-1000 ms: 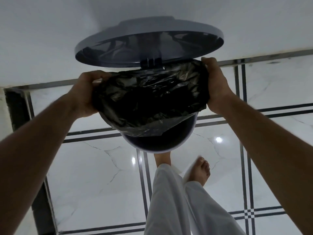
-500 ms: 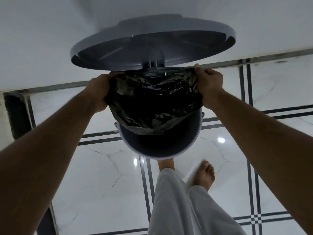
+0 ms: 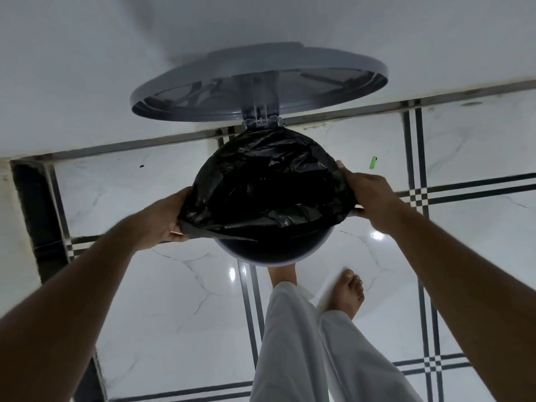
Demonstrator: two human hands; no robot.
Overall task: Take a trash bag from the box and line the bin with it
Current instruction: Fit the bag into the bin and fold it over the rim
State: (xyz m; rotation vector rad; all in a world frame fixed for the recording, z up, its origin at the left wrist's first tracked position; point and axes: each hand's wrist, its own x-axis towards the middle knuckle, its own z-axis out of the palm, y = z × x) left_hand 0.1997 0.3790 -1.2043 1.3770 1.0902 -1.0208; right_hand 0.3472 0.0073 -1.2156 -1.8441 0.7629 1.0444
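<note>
Centre of frame: round grey bin (image 3: pixel 278 255), seen from straight above, mouth facing up at me. Most of its rim is hidden under the black trash bag (image 3: pixel 269 187); only the near arc shows, at lower centre. I can't see the bin's body or base from here, nor how deep the bag hangs inside; its interior reads as plain black. No box anywhere in frame.

Bag's opening points up, spread wide left to right across the mouth, its far edge draped over the rim under the hinge. Near edge lies loose, short of the near rim.

Left hand (image 3: pixel 168 220), centre left: fingers closed on the bag's edge, pinching it against the rim; fingertips hidden by plastic. Right hand (image 3: pixel 368 195), centre right: closed over the bag's edge on that side, thumb on top.

Lid (image 3: pixel 258 82) stands open at upper centre, underside partly visible, motion-blurred.

Small green thing (image 3: pixel 374 162) on the floor (image 3: pixel 174 300), upper right; can't identify it.
</note>
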